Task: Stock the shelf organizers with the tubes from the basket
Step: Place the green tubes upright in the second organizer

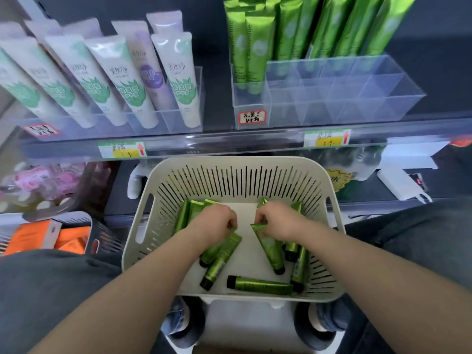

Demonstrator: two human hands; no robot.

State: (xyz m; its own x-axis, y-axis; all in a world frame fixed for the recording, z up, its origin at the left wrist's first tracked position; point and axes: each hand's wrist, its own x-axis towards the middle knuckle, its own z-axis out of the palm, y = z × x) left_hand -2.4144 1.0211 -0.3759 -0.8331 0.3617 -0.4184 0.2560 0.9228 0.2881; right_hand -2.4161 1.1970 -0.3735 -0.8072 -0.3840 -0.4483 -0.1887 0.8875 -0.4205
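A cream slotted basket stands below the shelf with several green tubes with black caps lying in it. My left hand is down in the basket, fingers curled round the crimped end of a green tube. My right hand pinches the flat end of another green tube. A loose tube lies near the basket's front wall. On the shelf above right, a clear divided organizer holds upright green tubes in its back and left cells; its front cells hold nothing.
A second clear organizer at the upper left holds white tubes with green and purple prints. Price tags run along the shelf edge. A box with orange packs sits at the lower left. My knees flank the basket.
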